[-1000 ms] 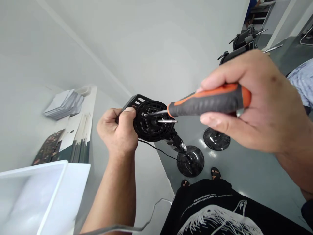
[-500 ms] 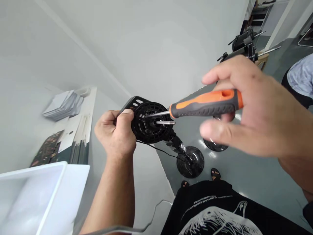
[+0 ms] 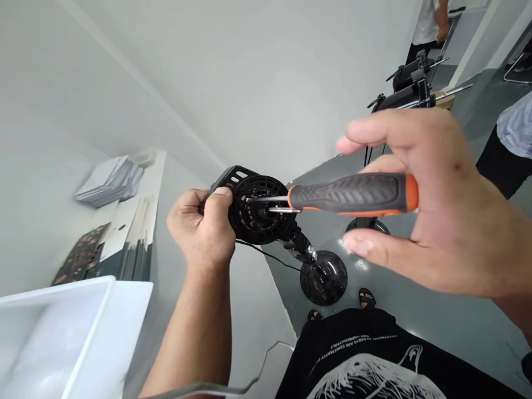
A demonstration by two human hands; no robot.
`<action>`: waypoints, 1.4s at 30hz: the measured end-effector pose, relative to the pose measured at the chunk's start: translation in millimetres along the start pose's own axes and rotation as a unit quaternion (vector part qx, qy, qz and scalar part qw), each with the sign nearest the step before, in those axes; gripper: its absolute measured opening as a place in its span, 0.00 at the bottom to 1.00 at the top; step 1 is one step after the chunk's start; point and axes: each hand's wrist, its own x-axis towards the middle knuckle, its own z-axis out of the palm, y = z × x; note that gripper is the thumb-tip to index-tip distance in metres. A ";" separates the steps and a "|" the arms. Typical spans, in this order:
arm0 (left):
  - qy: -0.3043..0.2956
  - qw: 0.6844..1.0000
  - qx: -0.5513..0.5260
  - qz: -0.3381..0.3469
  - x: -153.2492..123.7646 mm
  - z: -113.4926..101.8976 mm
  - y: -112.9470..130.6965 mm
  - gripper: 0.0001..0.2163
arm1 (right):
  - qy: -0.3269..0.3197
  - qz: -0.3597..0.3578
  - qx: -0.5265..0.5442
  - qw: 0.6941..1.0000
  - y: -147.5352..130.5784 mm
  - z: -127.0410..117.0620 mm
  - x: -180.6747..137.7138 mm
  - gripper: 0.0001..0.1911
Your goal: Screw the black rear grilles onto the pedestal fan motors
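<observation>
My left hand [image 3: 203, 227] grips the edge of a black fan motor housing [image 3: 245, 227], its thumb on the round slotted front. A bare metal shaft [image 3: 286, 210] sticks out of the centre. Beside the shaft, a screwdriver [image 3: 349, 193] with a grey and orange handle reaches into the slotted front; what its tip meets is too small to tell. My right hand [image 3: 453, 205] stands around the handle's rear end, palm against or close to it, fingers and thumb spread apart from the grip. Below the housing, the fan's stand leads down to a round black base [image 3: 324, 280].
Behind the right hand stand other fan motors [image 3: 409, 91] with bare shafts. On the left are stacked papers [image 3: 110, 180], upright folders [image 3: 137, 238] and a white bin [image 3: 112, 293]. Two other people, one in a pale shirt [image 3: 517, 127], are at the right. A white wall adjoins the fan.
The screwdriver handle has turned, its grey side now facing up instead of the orange. My right hand has shifted slightly lower with fingers still spread. My left hand keeps its hold.
</observation>
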 end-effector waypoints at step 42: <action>-0.003 1.000 0.022 0.003 -0.7 3.4 -0.5 0.12 | 0.014 -0.064 -0.077 0.995 -9.9 -9.6 12.8 0.18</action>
